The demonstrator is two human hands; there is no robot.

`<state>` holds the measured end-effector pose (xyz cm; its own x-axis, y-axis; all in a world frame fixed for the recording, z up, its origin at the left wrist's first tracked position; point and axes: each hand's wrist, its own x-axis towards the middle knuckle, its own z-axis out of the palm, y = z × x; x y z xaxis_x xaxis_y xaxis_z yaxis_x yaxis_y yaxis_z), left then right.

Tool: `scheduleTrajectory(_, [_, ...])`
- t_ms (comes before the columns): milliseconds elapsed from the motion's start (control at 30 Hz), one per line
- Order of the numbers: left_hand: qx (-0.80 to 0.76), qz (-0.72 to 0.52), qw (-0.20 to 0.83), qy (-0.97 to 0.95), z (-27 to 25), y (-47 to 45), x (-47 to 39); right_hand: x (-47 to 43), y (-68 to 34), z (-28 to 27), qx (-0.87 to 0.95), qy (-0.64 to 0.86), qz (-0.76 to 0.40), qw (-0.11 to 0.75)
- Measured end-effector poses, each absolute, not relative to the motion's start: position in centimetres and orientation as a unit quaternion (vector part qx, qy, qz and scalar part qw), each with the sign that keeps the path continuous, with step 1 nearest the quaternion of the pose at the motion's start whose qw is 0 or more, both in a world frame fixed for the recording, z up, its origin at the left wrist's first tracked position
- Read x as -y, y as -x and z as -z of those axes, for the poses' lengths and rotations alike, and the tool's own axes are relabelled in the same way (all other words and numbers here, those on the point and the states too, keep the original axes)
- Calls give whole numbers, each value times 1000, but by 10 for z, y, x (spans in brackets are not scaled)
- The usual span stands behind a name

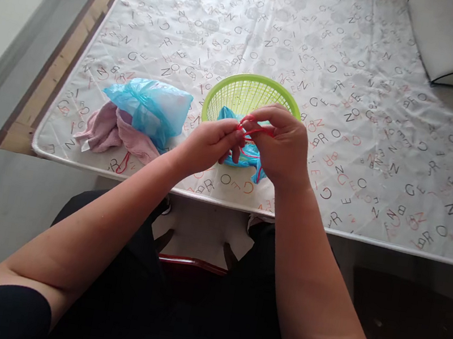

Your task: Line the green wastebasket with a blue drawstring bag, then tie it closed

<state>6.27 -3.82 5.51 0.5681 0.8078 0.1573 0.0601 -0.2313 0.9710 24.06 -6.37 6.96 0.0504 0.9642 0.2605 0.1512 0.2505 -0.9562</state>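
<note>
My left hand (208, 145) and my right hand (282, 144) meet above the near edge of a mattress, both pinching the red drawstring (253, 132) of a small blue plastic bag (242, 155). The bag hangs under my hands and is mostly hidden by them. Directly behind my hands sits a round green plastic basket (238, 92). To the left lies another blue drawstring bag (150, 107), resting on a pink cloth (106, 130) with a red string trailing from it.
The mattress (349, 97) has a white cover printed with letters. A white cushion (452, 45) sits at the far right corner. A wooden bed frame edge (61, 60) runs along the left. A dark cabinet (420, 332) stands at lower right.
</note>
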Motion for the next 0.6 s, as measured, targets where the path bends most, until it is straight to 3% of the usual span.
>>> scheduleTrajectory(200, [-299, -344, 558, -693, -48, -66, 39, 51, -262, -63, 400, 453, -410, 683])
scheduleTrajectory(400, [-272, -345, 536, -721, -46, -70, 43, 42, -278, -55, 396, 492, -429, 646])
scheduleTrajectory(600, [-306, -384, 503, -711, -48, -77, 49, 57, -257, -80, 383, 470, -444, 660])
